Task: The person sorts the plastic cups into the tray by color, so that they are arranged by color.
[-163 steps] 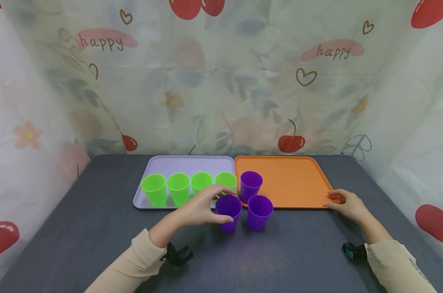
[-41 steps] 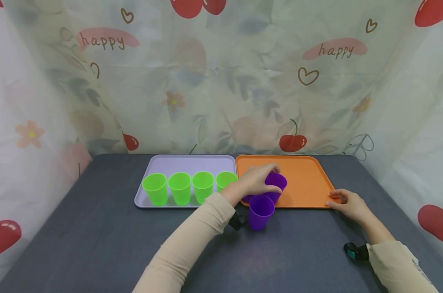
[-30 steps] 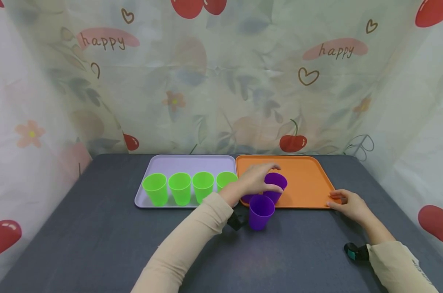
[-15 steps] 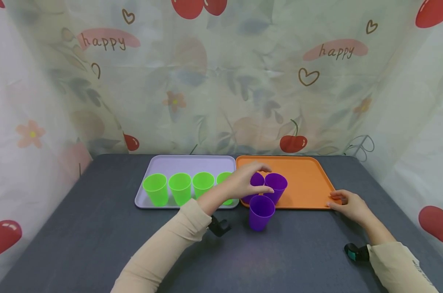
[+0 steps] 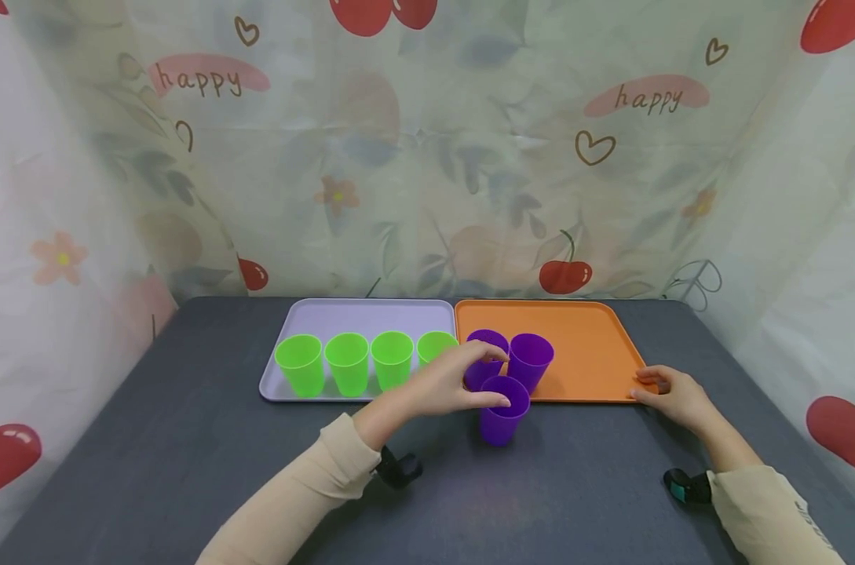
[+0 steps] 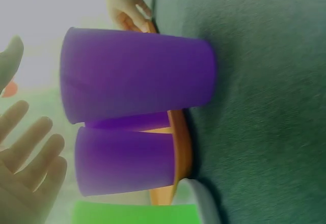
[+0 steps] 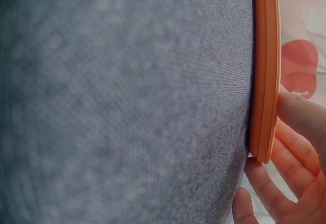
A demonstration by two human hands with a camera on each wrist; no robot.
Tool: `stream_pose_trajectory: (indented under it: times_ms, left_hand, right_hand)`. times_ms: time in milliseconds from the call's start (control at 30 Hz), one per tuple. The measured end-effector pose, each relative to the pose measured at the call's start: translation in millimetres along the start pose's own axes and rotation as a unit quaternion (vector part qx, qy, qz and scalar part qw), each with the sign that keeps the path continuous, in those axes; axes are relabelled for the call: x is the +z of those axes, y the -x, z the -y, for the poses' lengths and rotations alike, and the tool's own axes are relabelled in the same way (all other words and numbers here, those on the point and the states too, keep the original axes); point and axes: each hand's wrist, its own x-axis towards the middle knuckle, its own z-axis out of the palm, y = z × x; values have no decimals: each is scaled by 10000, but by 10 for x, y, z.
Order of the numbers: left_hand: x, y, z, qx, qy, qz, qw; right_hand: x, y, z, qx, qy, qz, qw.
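My left hand [image 5: 450,381] is above the front purple cup [image 5: 500,422], which stands upright on the table just before the orange tray [image 5: 575,345]. Its thumb and fingers are spread apart; the left wrist view shows that hand [image 6: 31,168] not touching the cup [image 6: 137,74]. Behind, two more purple cups stand side by side on the tray, one at the left [image 5: 478,375] partly hidden by my fingers, the other to its right [image 5: 531,362]. My right hand [image 5: 674,399] holds the tray's near right corner, thumb and fingertips at its rim [image 7: 265,71].
Left of the orange tray lies a lilac tray [image 5: 370,312] with a row of several green cups [image 5: 300,367] along its near side. The dark table [image 5: 540,502] reaches back to a patterned curtain [image 5: 427,157]. A white cord [image 5: 697,281] hangs at the back right.
One purple cup has gone from the table onto the orange tray. My left hand has let it go and come back toward the front purple cup. The right hand has stayed put.
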Motion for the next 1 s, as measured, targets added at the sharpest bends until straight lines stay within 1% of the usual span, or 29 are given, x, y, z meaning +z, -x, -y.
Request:
stream_pose_trajectory:
  times_ms: [200, 367, 467, 700, 1000]
  left_hand:
    - [70, 79, 50, 32, 60, -64, 10000]
    - [134, 115, 77, -117, 157, -35, 9998]
    - [175, 128, 95, -125, 241, -22, 9996]
    - [225, 133, 108, -105, 413, 13, 9991]
    - [250, 111, 103, -184, 388, 30, 9991]
  right_hand:
    - [5, -9, 3, -12, 4, -29, 10000]
    - [4, -9, 3, 5, 2, -28, 10000]
    - [3, -4, 8, 10, -12, -25, 10000]
    - [15, 6, 7, -24, -25, -42, 10000]
    - [12, -2, -7, 15, 12, -49, 10000]
